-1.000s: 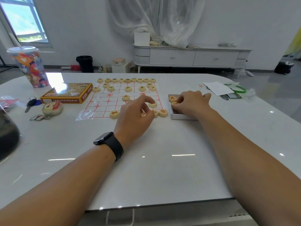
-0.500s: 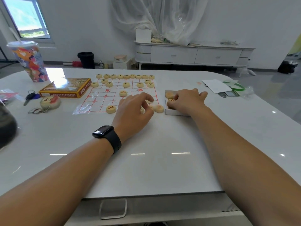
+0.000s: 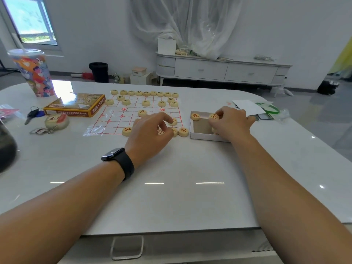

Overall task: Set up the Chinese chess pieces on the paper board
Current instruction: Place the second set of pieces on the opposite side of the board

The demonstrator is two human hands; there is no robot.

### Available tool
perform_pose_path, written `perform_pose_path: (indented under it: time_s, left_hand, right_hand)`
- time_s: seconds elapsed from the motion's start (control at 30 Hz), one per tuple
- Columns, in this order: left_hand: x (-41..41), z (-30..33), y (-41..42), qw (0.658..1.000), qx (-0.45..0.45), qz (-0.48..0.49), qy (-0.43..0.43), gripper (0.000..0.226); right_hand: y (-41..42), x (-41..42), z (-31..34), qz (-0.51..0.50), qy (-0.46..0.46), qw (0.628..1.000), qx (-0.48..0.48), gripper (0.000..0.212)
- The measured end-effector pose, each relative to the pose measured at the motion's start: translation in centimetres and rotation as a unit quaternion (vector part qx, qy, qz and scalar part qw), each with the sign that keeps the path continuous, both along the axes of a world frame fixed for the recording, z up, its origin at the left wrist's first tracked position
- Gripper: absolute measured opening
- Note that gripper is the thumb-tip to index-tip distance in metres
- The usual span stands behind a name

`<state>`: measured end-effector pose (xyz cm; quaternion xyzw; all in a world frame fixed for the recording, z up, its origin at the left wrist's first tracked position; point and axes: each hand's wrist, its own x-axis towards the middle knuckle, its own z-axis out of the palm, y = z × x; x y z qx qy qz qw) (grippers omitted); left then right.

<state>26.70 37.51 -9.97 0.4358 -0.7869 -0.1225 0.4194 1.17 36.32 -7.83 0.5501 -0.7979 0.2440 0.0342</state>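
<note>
The paper board (image 3: 114, 121) with its red grid lies on the white table. Black-lettered pieces (image 3: 145, 93) fill its far rows. Red-lettered pieces sit nearer, one at the near left (image 3: 127, 131) and one at the near right corner (image 3: 183, 132). My left hand (image 3: 150, 132) curls over the near row and pinches a piece (image 3: 161, 131) that is mostly hidden by the fingers. My right hand (image 3: 231, 122) is in the shallow white box (image 3: 200, 137) and pinches a red-lettered piece (image 3: 213, 116). Another piece (image 3: 195, 116) lies in the box's far left corner.
The yellow chess box (image 3: 76, 106) lies left of the board, with keys (image 3: 33, 115) and a round keychain (image 3: 56, 121) beside it. A colourful cup (image 3: 32, 73) stands at the far left. Papers and a green band (image 3: 266, 109) lie right of the white box.
My right hand has drawn a red-lettered piece up at its fingertips inside the white box. My left hand stays curled over the board's near row.
</note>
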Motion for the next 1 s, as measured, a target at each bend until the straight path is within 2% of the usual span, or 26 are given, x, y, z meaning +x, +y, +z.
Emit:
perform_pose_path:
  time_s: [0.1, 0.33, 0.57, 0.67, 0.8, 1.0]
  left_hand:
    - [-2.1, 1.2, -0.8, 0.998, 0.006, 0.002, -0.055, 0.016]
    - [-8.8, 3.4, -3.9, 0.980, 0.071, 0.040, -0.182, 0.026]
    - [-12.3, 3.5, -7.7, 0.920, 0.076, 0.140, -0.358, 0.041]
    - [-12.9, 2.5, -8.4, 0.915, 0.073, 0.151, -0.367, 0.040]
    - [-13.0, 2.1, -9.0, 0.922, 0.024, 0.153, -0.356, 0.035]
    - [-13.7, 2.0, -8.9, 0.914, 0.035, 0.155, -0.373, 0.041]
  right_hand:
    - [0.5, -1.5, -0.2, 0.010, -0.024, 1.000, -0.008, 0.026]
    - [0.4, -1.2, -0.7, -0.008, -0.059, 0.998, -0.027, 0.027]
    - [-0.1, -1.5, -1.2, 0.004, -0.075, 0.997, -0.011, 0.026]
    - [-0.3, -1.4, -1.1, 0.009, -0.068, 0.998, -0.011, 0.030]
    - [-0.4, -1.2, -1.1, -0.002, -0.074, 0.997, -0.019, 0.031]
    - [-0.2, -1.0, -1.1, -0.008, -0.080, 0.997, -0.008, 0.031]
